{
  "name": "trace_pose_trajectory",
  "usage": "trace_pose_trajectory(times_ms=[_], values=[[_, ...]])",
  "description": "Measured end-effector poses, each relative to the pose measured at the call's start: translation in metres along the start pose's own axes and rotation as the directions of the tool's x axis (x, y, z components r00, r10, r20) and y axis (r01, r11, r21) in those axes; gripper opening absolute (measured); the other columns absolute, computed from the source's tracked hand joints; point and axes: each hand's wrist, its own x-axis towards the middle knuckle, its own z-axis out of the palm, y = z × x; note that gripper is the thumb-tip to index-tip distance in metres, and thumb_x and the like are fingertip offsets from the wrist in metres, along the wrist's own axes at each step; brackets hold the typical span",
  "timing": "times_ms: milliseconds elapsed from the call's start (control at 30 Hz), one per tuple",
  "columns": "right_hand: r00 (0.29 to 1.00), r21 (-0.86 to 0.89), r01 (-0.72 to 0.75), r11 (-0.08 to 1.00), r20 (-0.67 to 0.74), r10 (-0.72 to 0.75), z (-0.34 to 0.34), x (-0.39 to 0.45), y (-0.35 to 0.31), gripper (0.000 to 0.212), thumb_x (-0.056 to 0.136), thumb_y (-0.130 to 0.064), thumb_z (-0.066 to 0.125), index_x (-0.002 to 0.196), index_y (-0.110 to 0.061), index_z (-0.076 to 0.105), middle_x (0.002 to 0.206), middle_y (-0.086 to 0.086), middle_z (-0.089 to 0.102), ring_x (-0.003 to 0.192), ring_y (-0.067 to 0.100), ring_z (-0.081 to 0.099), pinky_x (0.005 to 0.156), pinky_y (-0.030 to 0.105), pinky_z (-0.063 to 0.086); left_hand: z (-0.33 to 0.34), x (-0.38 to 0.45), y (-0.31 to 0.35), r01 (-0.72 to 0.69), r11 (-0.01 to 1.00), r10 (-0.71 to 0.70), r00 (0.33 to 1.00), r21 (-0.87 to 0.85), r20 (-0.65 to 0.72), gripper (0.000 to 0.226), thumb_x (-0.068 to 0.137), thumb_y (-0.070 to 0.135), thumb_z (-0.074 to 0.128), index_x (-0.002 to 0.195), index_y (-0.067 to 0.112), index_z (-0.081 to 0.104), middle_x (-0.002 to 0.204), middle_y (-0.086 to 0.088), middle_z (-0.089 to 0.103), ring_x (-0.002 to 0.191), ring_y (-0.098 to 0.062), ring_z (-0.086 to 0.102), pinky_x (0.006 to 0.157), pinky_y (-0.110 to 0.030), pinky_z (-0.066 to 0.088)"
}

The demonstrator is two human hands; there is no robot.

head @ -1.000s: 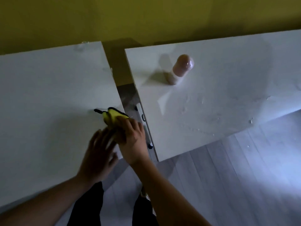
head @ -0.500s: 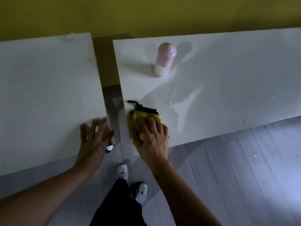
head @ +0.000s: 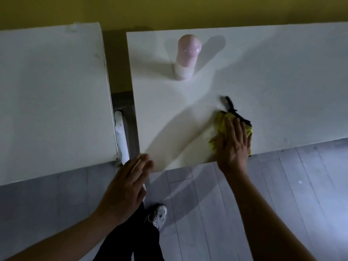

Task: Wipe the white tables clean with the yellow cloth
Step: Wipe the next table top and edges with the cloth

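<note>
Two white tables stand side by side with a gap between them: the left table (head: pixel 52 102) and the right table (head: pixel 273 76). The yellow cloth (head: pixel 223 122), with a black edge and loop, lies bunched near the front edge of the right table. My right hand (head: pixel 232 142) presses flat on the cloth with straight fingers. My left hand (head: pixel 126 189) hovers flat and empty in front of the gap, its fingertips by the right table's front left corner.
A pink and white bottle (head: pixel 185 57) stands upright at the back left of the right table. A white table leg (head: pixel 121 134) shows in the gap. Yellow wall (head: pixel 169 10) behind; grey plank floor (head: pixel 282 185) below, with my shoe (head: pixel 158 215).
My right hand has slid the cloth rightwards along the right table's front edge. My left hand has left the left table and moved right, over the gap.
</note>
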Motion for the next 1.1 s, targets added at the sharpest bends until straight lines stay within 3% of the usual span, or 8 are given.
trace_pose_trajectory(times_ms=[133, 300, 467, 533, 700, 900, 1000, 1100], values=[[0.997, 0.013, -0.065, 0.998, 0.035, 0.065, 0.006, -0.007, -0.024, 0.064, 0.099, -0.041, 0.032, 0.160, -0.025, 0.018, 0.167, 0.003, 0.012, 0.155, 0.022, 0.004, 0.124, 0.051, 0.010, 0.000, -0.004, 0.000, 0.083, 0.996, -0.084, 0.996, -0.037, -0.020, 0.060, 0.093, 0.020, 0.036, 0.150, 0.009, 0.053, 0.158, -0.020, 0.044, 0.143, -0.041, 0.046, 0.111, -0.052, 0.047], [0.863, 0.164, 0.435, 0.885, 0.205, -0.462, 0.041, -0.039, -0.121, 0.066, 0.096, -0.040, 0.051, 0.156, -0.024, 0.031, 0.165, 0.002, 0.023, 0.155, 0.022, 0.011, 0.122, 0.057, 0.014, -0.003, -0.013, -0.001, 0.153, 0.984, -0.161, 0.983, -0.090, -0.089, 0.053, 0.092, 0.020, 0.038, 0.132, -0.002, 0.063, 0.146, -0.021, 0.056, 0.138, -0.037, 0.048, 0.102, -0.057, 0.054], [0.746, 0.192, 0.587, 0.787, 0.249, -0.618, 0.063, -0.043, -0.160, 0.062, 0.099, -0.055, 0.037, 0.154, -0.025, 0.035, 0.164, -0.002, 0.024, 0.155, 0.017, 0.009, 0.125, 0.049, 0.007, -0.008, -0.006, -0.001, 0.305, 0.943, -0.327, 0.927, -0.135, -0.186, 0.037, 0.092, -0.002, 0.051, 0.128, -0.007, 0.060, 0.139, -0.027, 0.056, 0.131, -0.044, 0.052, 0.105, -0.056, 0.052], [0.755, 0.165, 0.584, 0.795, 0.250, -0.606, 0.062, -0.037, -0.148, 0.068, 0.096, -0.057, 0.047, 0.155, -0.028, 0.031, 0.165, -0.003, 0.022, 0.155, 0.017, 0.008, 0.125, 0.050, 0.009, -0.009, 0.006, 0.002, 0.225, 0.970, -0.237, 0.957, -0.088, -0.169, 0.039, 0.095, 0.006, 0.046, 0.129, -0.007, 0.061, 0.140, -0.027, 0.056, 0.130, -0.044, 0.055, 0.104, -0.055, 0.053], [0.940, 0.136, 0.320, 0.938, 0.080, -0.332, 0.028, 0.014, -0.064, 0.071, 0.088, -0.033, 0.061, 0.154, -0.022, 0.037, 0.162, 0.006, 0.030, 0.153, 0.024, 0.019, 0.121, 0.052, 0.021, 0.002, 0.018, 0.004, 0.066, 0.997, -0.068, 0.995, -0.030, -0.071, 0.049, 0.099, 0.024, 0.046, 0.142, 0.003, 0.058, 0.159, -0.017, 0.044, 0.146, -0.034, 0.045, 0.109, -0.044, 0.051], [0.988, -0.003, -0.153, 0.988, 0.019, 0.153, 0.010, 0.063, -0.017, 0.058, 0.105, -0.042, 0.029, 0.160, -0.028, 0.014, 0.168, 0.002, 0.009, 0.155, 0.021, 0.003, 0.125, 0.049, 0.004, 0.007, 0.010, -0.010, -0.009, 0.999, 0.006, 0.998, -0.043, -0.057, 0.061, 0.100, 0.010, 0.061, 0.157, 0.011, 0.042, 0.169, -0.009, 0.028, 0.156, -0.026, 0.029, 0.114, -0.045, 0.047], [0.998, 0.025, 0.043, 0.999, 0.046, -0.044, 0.021, 0.043, -0.064, 0.068, 0.096, -0.032, 0.050, 0.159, -0.023, 0.023, 0.166, 0.005, 0.018, 0.154, 0.026, 0.010, 0.123, 0.052, 0.013, -0.001, 0.009, -0.011, -0.022, 0.998, 0.021, 1.000, -0.058, -0.016, 0.059, 0.102, 0.014, 0.053, 0.159, 0.013, 0.039, 0.170, -0.008, 0.025, 0.156, -0.027, 0.028, 0.112, -0.044, 0.050], [0.922, 0.122, 0.339, 0.933, 0.156, -0.355, 0.043, 0.015, -0.132, 0.067, 0.090, -0.030, 0.052, 0.155, -0.025, 0.034, 0.163, 0.003, 0.029, 0.153, 0.024, 0.018, 0.122, 0.054, 0.018, -0.013, 0.012, -0.011, 0.017, 0.997, -0.012, 0.997, -0.074, 0.075, 0.068, 0.095, 0.014, 0.066, 0.159, 0.016, 0.041, 0.170, -0.010, 0.026, 0.151, -0.030, 0.038, 0.099, -0.044, 0.059]])
